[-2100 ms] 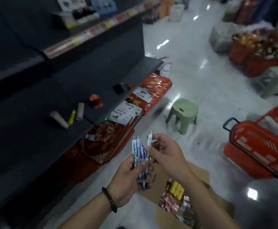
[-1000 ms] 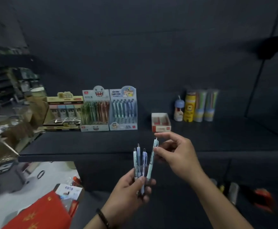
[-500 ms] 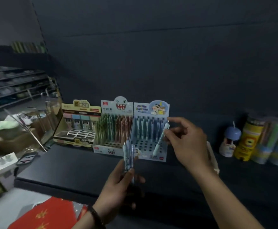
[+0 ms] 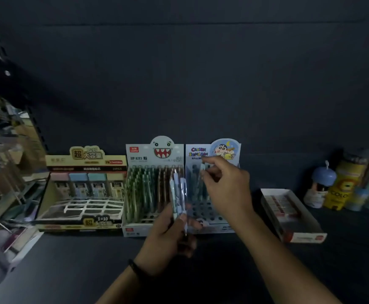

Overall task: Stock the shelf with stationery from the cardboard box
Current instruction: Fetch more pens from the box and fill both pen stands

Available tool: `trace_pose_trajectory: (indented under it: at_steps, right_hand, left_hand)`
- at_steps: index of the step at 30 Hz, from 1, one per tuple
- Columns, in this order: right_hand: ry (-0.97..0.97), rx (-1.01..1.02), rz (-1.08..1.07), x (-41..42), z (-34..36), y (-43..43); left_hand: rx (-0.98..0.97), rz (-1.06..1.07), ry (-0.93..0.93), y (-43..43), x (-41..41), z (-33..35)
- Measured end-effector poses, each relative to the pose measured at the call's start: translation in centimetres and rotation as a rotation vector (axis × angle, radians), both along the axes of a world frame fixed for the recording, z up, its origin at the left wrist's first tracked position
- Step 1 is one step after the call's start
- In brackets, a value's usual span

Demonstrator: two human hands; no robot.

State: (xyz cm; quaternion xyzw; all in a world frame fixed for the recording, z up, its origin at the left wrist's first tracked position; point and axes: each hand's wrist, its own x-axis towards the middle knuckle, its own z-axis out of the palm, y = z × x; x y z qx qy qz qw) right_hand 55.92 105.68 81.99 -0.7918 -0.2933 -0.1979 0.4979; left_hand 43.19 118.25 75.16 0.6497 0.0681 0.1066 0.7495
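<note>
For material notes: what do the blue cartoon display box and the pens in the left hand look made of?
Blue cartoon display box: likely matte printed cardboard, given its shaped header. Pale printed pens in the left hand: probably smooth plastic; blur leaves doubt.

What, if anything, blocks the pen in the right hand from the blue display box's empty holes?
Nothing visible. The right hand holds the pen in front of the blue display box; spare pens in the left hand sit further left.

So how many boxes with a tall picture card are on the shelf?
3, side by side: yellow cardboard display box leftmost, shark-face pen box in the middle, blue cartoon pen box rightmost, partly behind the right hand.
</note>
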Motion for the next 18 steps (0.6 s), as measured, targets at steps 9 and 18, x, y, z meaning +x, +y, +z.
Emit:
trace_pose_trajectory:
  at_steps: [9, 18]
  right_hand:
    - [0.013, -0.19, 0.005, 0.7, -1.1, 1.4]
    - [0.114, -0.305, 0.105, 0.8, -0.8, 0.8]
  left_hand:
    - [0.008, 0.014, -0.054, 0.9, 0.2, -1.5]
    - [0.096, 0.015, -0.076, 0.0, 0.1, -1.1]
